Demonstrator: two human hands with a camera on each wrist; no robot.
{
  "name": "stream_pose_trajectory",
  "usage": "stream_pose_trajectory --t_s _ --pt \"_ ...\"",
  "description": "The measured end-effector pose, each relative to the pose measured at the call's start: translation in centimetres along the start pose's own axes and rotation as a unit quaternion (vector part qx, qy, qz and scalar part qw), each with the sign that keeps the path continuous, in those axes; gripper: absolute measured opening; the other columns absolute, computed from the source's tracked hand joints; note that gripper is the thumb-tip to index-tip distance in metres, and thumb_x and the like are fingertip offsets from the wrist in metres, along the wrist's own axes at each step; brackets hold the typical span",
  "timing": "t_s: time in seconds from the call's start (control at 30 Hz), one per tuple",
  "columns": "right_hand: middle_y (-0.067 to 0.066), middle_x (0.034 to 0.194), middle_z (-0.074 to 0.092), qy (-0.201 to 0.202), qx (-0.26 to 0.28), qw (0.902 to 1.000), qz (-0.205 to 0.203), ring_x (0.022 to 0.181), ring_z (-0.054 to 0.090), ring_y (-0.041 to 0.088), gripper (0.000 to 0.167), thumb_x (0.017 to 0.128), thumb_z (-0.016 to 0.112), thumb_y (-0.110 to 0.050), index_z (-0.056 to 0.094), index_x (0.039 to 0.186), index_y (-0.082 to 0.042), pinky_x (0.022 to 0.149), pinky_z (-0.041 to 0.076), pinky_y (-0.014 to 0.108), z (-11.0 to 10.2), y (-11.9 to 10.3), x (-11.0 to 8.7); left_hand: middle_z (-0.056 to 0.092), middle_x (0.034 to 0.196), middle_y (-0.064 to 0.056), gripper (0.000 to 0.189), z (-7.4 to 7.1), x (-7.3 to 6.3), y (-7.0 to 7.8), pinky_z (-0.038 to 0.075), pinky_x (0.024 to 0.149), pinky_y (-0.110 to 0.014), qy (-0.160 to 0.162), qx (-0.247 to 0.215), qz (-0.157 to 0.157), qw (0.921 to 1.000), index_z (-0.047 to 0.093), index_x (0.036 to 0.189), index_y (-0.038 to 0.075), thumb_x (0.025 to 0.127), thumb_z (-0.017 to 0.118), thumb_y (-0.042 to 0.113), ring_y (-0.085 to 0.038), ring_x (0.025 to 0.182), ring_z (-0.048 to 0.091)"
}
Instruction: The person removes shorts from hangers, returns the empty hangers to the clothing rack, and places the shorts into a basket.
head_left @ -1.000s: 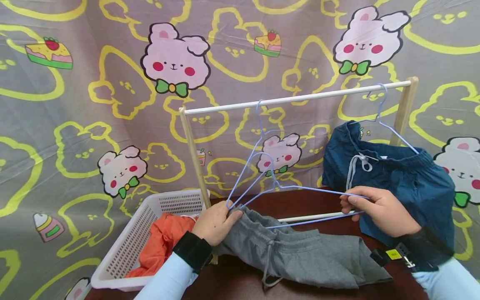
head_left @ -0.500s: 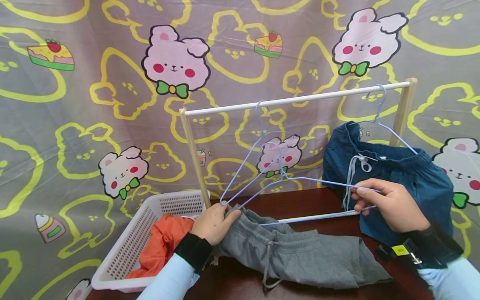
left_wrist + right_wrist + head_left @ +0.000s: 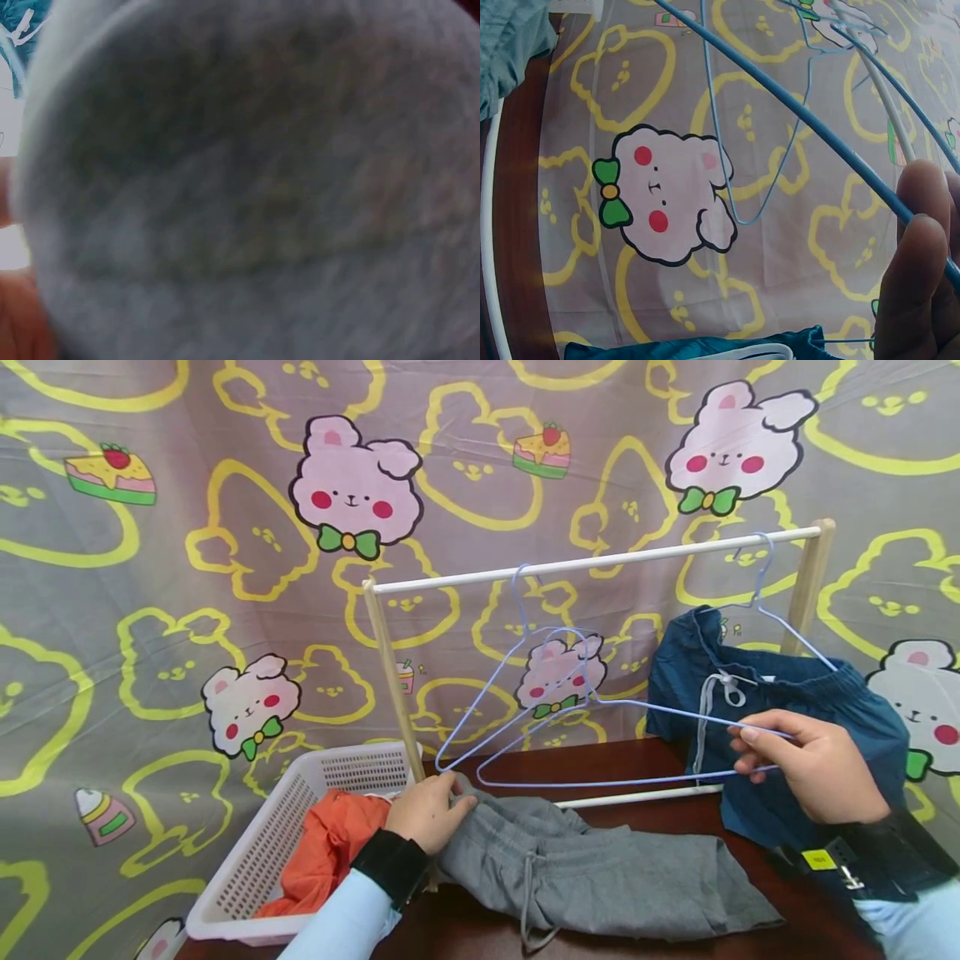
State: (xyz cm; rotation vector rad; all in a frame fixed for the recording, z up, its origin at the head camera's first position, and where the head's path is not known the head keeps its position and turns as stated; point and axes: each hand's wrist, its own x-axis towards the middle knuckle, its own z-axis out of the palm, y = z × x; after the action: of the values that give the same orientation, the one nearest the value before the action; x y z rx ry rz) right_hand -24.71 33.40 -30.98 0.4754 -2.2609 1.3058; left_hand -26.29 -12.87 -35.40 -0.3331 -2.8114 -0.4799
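Head: before the rack (image 3: 630,556), grey shorts (image 3: 607,881) are pinched at the waistband (image 3: 495,839) by the left hand (image 3: 426,815) — for steadiness, presumably — and a hanger (image 3: 585,785) by the right hand (image 3: 817,768). Left wrist: the pinch is hidden by cloth. Right wrist: fingers (image 3: 922,262) are clamped on the hanger.

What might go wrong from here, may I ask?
The held hanger overlaps the empty hanger on the rail in the head view, so they might snag. The left hand grips the gray shorts at one end of the waist, so the opening could sag shut. The right hand is in front of the blue shorts and might brush them.
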Motion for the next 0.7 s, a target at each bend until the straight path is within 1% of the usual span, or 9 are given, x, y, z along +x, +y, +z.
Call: stream_pose_trajectory --t_s 0.1,0.2,0.33,0.47,0.57,0.7 --pt "-0.003 0.088 0.071 0.01 0.002 0.9999 0.004 0.07 0.07 0.015 0.021 0.105 0.055 -0.01 0.063 0.111 0.008 0.06 0.055 0.025 -0.02 -0.13 0.08 0.057 0.075 0.005 0.024 0.15 -0.09 -0.04 0.045 0.062 -0.039 -0.016 0.001 -0.011 0.9998 0.065 0.104 0.018 0.095 0.067 0.041 -0.015 0.07 0.055" --pt "-0.006 0.088 0.07 0.013 -0.008 0.9999 0.005 0.071 0.07 0.013 0.022 0.105 0.055 -0.011 0.062 0.113 0.008 0.061 0.055 0.024 -0.04 -0.18 0.06 0.057 0.075 0.005 0.027 0.23 -0.26 -0.13 0.045 0.061 -0.039 -0.028 0.002 -0.016 0.9995 0.066 0.106 0.018 0.094 0.067 0.042 -0.015 0.07 0.055" --pt "-0.007 0.087 0.07 0.021 -0.039 0.999 0.005 0.072 0.069 0.01 0.023 0.106 0.054 -0.013 0.063 0.114 0.007 0.062 0.055 0.022 -0.03 -0.18 -0.02 0.059 0.076 0.006 0.03 0.26 -0.44 -0.17 0.047 0.062 -0.04 -0.034 0.004 -0.015 0.9993 0.067 0.109 0.017 0.094 0.066 0.043 -0.015 0.071 0.057" --pt "-0.005 0.086 0.069 0.034 -0.073 0.9967 0.011 0.071 0.067 0.011 0.026 0.107 0.052 -0.016 0.064 0.116 0.006 0.062 0.053 0.019 0.05 -0.19 0.02 0.063 0.081 0.005 0.032 0.27 -0.48 -0.26 0.048 0.065 -0.041 -0.037 0.006 -0.014 0.9992 0.068 0.112 0.017 0.094 0.066 0.044 -0.015 0.074 0.06" --pt "-0.001 0.087 0.069 0.048 -0.091 0.9945 0.019 0.071 0.065 0.011 0.028 0.107 0.052 -0.018 0.064 0.116 0.005 0.062 0.052 0.016 0.14 -0.21 0.04 0.066 0.088 0.002 0.034 0.15 -0.5 -0.36 0.05 0.067 -0.043 -0.036 0.003 -0.015 0.9992 0.067 0.115 0.016 0.094 0.066 0.044 -0.016 0.079 0.062" --pt "0.013 0.094 0.069 0.069 -0.107 0.9916 0.024 0.071 0.062 0.004 0.028 0.107 0.052 -0.017 0.064 0.117 0.006 0.063 0.05 0.013 0.21 -0.21 -0.04 0.069 0.1 -0.003 0.037 -0.07 -0.55 -0.56 0.051 0.074 -0.046 -0.022 0.0 -0.01 0.9997 0.067 0.119 0.016 0.095 0.065 0.043 -0.02 0.089 0.065"
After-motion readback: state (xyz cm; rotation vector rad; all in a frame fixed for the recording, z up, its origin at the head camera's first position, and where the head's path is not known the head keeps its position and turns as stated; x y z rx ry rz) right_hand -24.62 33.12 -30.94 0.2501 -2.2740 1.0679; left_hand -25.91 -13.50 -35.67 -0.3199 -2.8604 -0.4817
